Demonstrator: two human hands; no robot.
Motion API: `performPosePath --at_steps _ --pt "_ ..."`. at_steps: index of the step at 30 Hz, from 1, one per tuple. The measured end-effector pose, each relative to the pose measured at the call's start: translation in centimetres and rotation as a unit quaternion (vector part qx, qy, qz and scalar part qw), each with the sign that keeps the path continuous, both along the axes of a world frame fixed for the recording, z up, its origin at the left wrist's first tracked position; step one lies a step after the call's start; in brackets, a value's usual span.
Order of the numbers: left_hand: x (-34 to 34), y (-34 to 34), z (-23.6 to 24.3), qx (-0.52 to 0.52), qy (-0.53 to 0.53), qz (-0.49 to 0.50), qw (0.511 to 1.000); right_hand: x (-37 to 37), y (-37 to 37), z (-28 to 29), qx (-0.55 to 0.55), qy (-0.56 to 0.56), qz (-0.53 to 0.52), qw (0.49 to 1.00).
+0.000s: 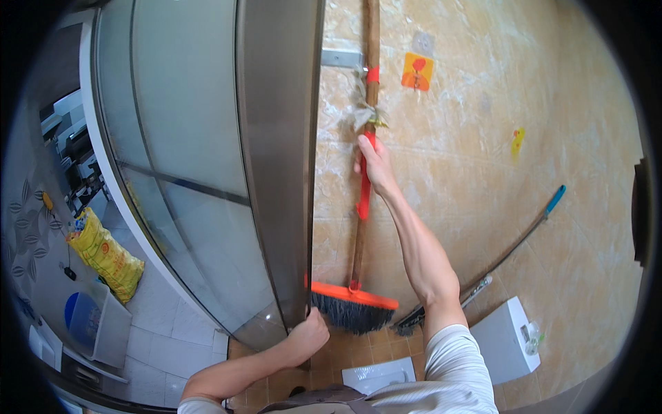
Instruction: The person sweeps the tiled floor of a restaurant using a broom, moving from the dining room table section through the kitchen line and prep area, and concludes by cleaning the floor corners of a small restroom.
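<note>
My right hand is closed round the red-wrapped part of a broom's wooden handle. The broom stands nearly upright against the tiled wall, with an orange head and dark bristles pointing down. Higher on the handle a pale rag or strip is tied. My left hand is curled at the lower edge of the brown-framed glass door; some of its fingers are hidden. The broom head's left end meets the door edge in view.
A second long-handled tool with a teal grip leans on the wall to the right. Below it are a white tank and a white floor fixture. Beyond the door stand a yellow sack and a white bin.
</note>
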State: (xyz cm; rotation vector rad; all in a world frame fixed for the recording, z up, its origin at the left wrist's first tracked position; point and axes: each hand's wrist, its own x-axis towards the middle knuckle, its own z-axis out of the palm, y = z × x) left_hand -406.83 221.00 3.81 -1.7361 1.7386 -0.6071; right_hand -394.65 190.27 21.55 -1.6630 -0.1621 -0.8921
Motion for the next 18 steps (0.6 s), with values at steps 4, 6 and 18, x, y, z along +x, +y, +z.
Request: performPosePath --at_steps 4,6,18 --pt "0.8 -2.0 -0.6 -0.002 0.023 0.0 1.0 -1.6 -0.4 -2.7 -0.082 0.061 -0.113 0.988" --pt "1.5 -3.7 -0.8 -0.01 -0.009 -0.02 1.0 -3.7 -0.9 -4.8 -0.118 0.098 -0.173 0.973" --pt "9.8 -12.1 -0.9 -0.014 0.028 0.026 0.999 -28.3 0.9 -35.9 -0.216 0.505 -0.245 0.799"
